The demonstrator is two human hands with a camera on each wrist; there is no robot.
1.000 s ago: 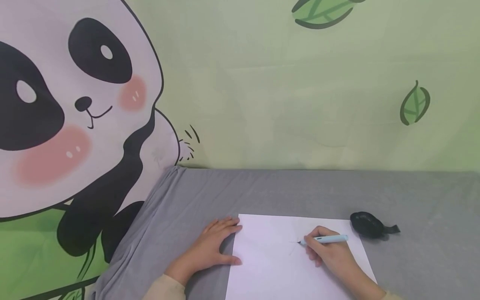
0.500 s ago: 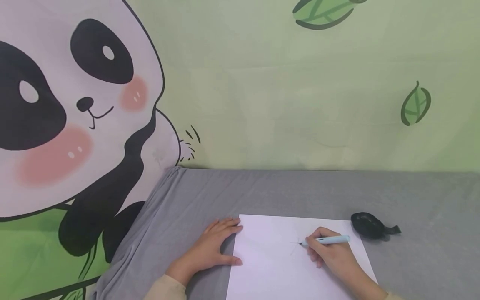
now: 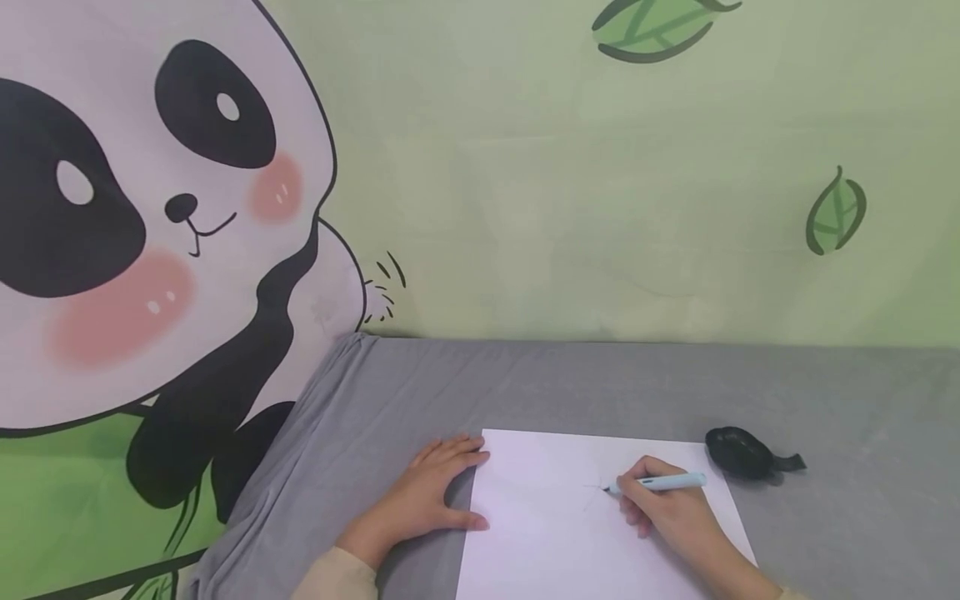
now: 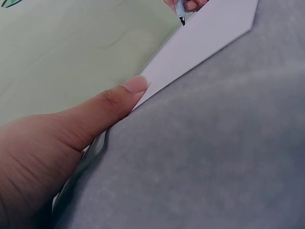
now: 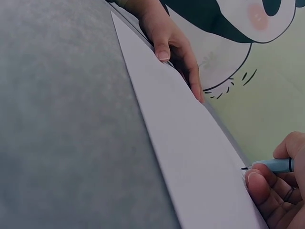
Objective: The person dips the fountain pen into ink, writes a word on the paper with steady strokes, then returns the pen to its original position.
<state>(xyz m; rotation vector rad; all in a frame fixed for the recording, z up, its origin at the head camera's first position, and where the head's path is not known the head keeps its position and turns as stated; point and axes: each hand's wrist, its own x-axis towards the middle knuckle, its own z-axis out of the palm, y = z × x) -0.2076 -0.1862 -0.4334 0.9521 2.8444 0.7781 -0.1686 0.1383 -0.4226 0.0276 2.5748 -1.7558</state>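
My right hand (image 3: pixel 663 504) pinches a light blue pen (image 3: pixel 675 481) between thumb and fingers. The pen's dark pointed tip is down at a white sheet of paper (image 3: pixel 547 542), where a few faint thin lines (image 3: pixel 592 492) cross. In the right wrist view the pen (image 5: pixel 276 165) slants over the sheet, and curled lower fingers lie by the paper. My left hand (image 3: pixel 423 492) rests at the sheet's left edge, thumb and fingers spread apart. Seen from the left wrist, the thumb (image 4: pixel 107 105) presses on the paper's border.
A glossy black oval object (image 3: pixel 738 452) with a tail-like end lies at the sheet's upper right corner. Grey cloth (image 3: pixel 525 383) covers the table. Behind it hangs a pale green backdrop (image 3: pixel 562 208) with a painted panda and leaves.
The head view has shifted slightly, so everything appears a little further right. The pen tip has moved a very short way along the faint lines; the left hand stays on the paper.
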